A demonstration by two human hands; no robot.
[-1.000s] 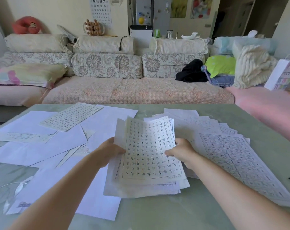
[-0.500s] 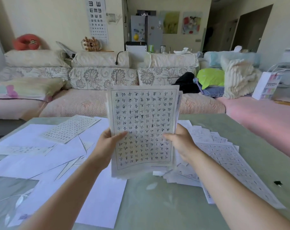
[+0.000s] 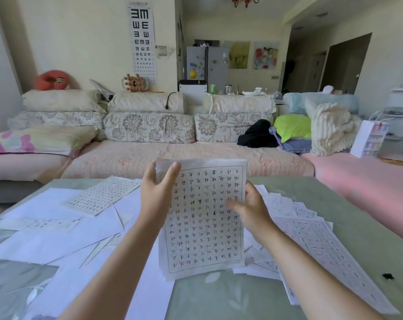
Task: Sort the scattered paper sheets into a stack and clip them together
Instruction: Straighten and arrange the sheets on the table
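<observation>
Head view, stack: the stack (image 3: 202, 227) of printed sheets stands upright between the two hands. Its bottom edge is down at the table (image 3: 219, 301), near the wrists.
Left hand: the left hand (image 3: 156, 202) holds the stack's left edge up at the top corner. The fingers are long and nearly straight, with one digit over the front face and the rest behind.
Right hand: the right hand (image 3: 253, 211) pinches the right edge at mid height, with the thumb across the front. The fingers behind the paper are hidden and the hand is a little blurred.
Loose sheets: the loose sheets (image 3: 52, 229) lie overlapping on the table out past the left hand.
Fanned sheets: the fanned sheets (image 3: 311, 241) are spread out beyond the right hand.
Clip: the small black clip (image 3: 387, 276) lies well off to the right of the right hand, apart from all the paper.
Step in hand: this looks like squaring the gathered sheets on end.
Doing it well: keep both grips loose so the sheets can slide level. Tap the bottom edge flat on bare table, not on stray paper, then turn the stack and tap a long side too.
Watch for: the top edge curls slightly, so a tight pinch would probably lock in the misalignment. Much paper on both sides is not yet gathered, so clipping seems premature.
</observation>
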